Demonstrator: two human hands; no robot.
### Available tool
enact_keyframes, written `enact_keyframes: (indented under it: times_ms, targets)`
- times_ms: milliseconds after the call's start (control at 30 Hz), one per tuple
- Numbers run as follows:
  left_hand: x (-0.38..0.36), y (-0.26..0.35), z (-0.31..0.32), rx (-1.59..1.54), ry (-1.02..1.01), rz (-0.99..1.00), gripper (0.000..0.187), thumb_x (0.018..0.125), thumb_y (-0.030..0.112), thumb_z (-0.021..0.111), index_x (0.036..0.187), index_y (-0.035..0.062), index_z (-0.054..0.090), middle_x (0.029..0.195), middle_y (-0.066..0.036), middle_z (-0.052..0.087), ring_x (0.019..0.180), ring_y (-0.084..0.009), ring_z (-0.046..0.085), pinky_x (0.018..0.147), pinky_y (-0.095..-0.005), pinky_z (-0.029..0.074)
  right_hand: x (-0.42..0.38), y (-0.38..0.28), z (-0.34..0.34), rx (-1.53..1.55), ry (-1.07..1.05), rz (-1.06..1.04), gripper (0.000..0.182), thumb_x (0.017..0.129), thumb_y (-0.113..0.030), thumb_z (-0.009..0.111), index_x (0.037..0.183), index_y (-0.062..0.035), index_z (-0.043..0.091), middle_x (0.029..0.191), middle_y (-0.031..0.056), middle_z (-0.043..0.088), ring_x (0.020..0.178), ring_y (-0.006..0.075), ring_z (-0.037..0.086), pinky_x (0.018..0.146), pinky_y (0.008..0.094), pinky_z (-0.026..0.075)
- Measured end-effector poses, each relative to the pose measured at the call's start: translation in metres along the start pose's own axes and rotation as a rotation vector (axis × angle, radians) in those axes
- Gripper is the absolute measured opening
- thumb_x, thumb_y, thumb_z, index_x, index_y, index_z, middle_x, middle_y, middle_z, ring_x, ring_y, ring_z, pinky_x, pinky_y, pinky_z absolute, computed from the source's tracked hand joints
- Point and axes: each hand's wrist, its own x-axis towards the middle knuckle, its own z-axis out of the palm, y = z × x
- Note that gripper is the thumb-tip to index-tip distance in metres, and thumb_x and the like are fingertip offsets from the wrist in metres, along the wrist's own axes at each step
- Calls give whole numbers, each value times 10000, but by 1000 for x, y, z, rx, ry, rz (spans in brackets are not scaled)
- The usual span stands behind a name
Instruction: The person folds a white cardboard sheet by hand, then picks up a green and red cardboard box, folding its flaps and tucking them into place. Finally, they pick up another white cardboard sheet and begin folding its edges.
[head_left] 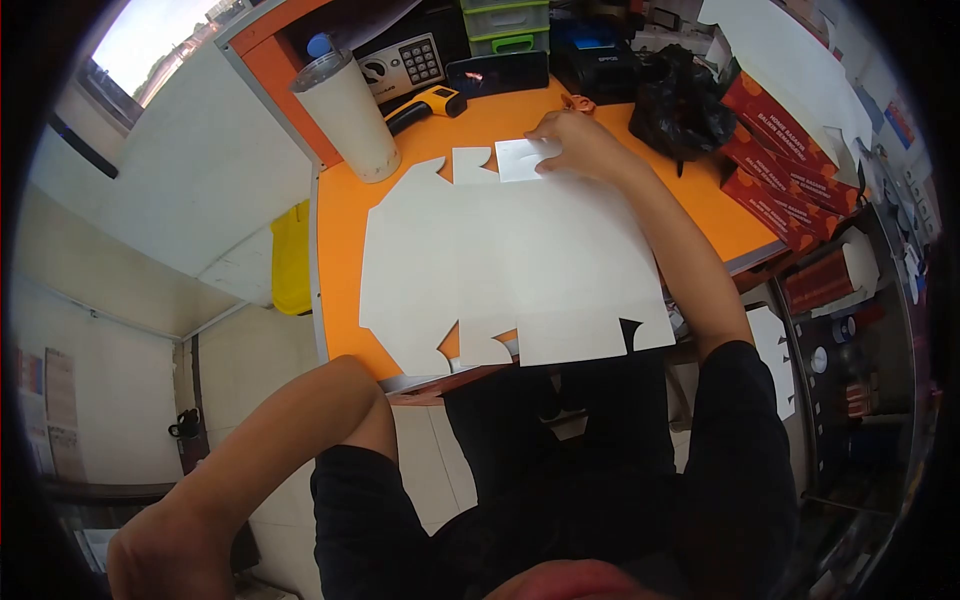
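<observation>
A large white cardboard box blank [440, 250] with cut-out flaps lies flat on the orange desk [340, 270], its near edge reaching the desk's front edge. At its far side, my right hand [582, 146] holds a bright flap, thumb and forefinger bent over it; the other fingers are partly hidden. My left arm is bent away from the desk. My left hand [160, 552] is low at the far left, apart from the cardboard, and its fingers cannot be made out.
A tall tumbler [348, 115] and a yellow-black handheld device [430, 106] stand behind the cardboard, near a keypad safe [403, 66]. A black plastic bag [685, 110] and stacked red boxes [780, 150] are at right. A yellow object [291, 262] hangs left of the desk.
</observation>
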Motion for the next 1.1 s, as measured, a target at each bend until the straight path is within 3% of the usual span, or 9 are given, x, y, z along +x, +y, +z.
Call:
enact_keyframes:
  times_ms: [167,800,1100]
  targets:
    - [2,-6,3,58,46,4,266,874,333,504,1110,240,586,1005,72,632,942,-44,567,934,-262,391,-4,-9,2,-119,8,29,466,651,-157,715,1092,-63,597,1076,100,572,1026,245,530,875,334,426]
    - [4,-7,2,-42,-38,-72,323,875,393,490,1159,258,564,1077,47,608,988,-106,549,948,-286,380,-3,-10,3,-22,27,38,422,625,-103,721,1026,-44,602,1037,107,595,977,250,552,843,330,437]
    - [3,-8,3,-22,-31,-62,327,878,376,492,1173,248,553,1070,36,611,972,-107,555,939,-282,390,-6,-14,1,-39,32,51,428,617,-100,724,1024,-42,607,1052,87,596,1029,230,528,871,317,420]
